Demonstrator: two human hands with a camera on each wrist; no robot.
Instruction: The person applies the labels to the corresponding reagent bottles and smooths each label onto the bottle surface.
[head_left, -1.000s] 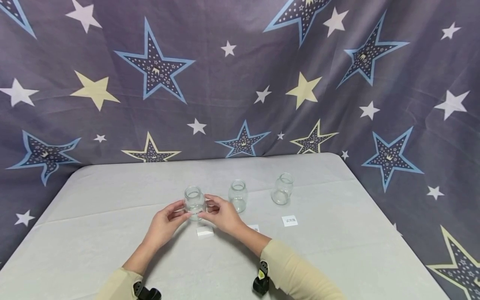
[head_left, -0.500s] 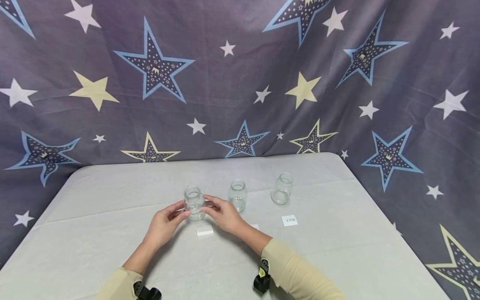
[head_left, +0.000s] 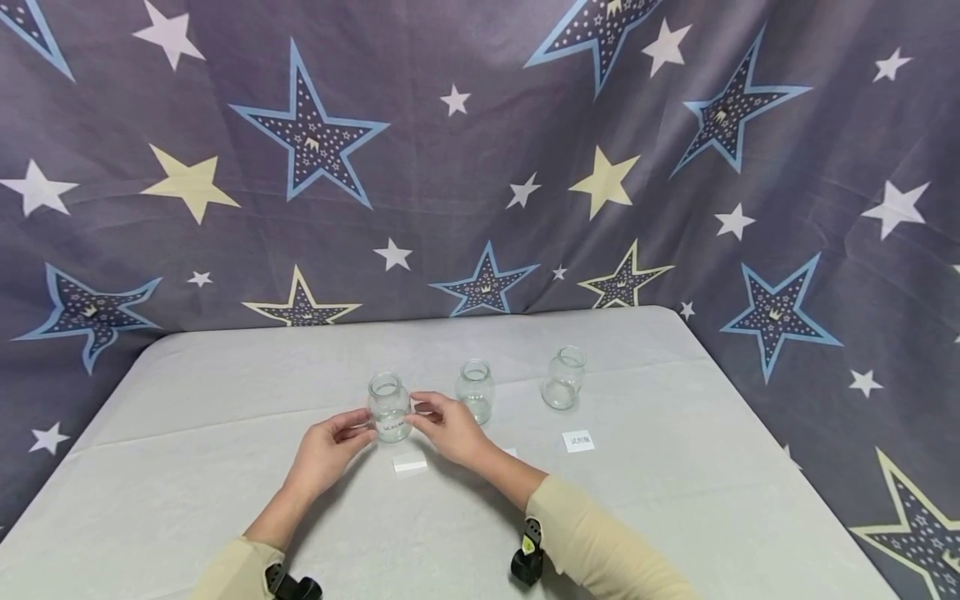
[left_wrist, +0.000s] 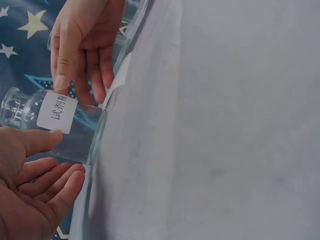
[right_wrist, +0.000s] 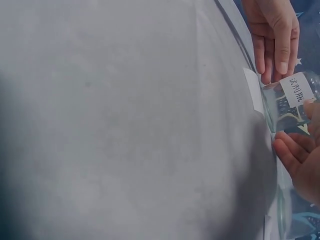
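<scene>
A glass jar [head_left: 387, 405] stands upright on the table, left of the middle, with a white label [left_wrist: 57, 112] bearing dark characters on its side. The left hand [head_left: 327, 450] holds the jar from the left, thumb at the front near the label's edge. From the right, the right hand [head_left: 450, 429] grips it, its thumb against the other end of the label and its fingers along the side. In the right wrist view the label [right_wrist: 297, 89] lies flat on the glass between both hands. A small white card [head_left: 409, 463] lies in front of the jar.
Two more glass jars stand to the right, one in the middle [head_left: 476, 392] and one farther right [head_left: 563, 382]. A white card with characters [head_left: 578, 442] lies before the rightmost jar; another card [head_left: 511, 452] is mostly hidden by the right forearm. A starry cloth hangs behind.
The right thumb has moved from the front of the label toward its right end, and the left thumb has drawn slightly left. More of the label's characters show. The jars have stayed in place.
</scene>
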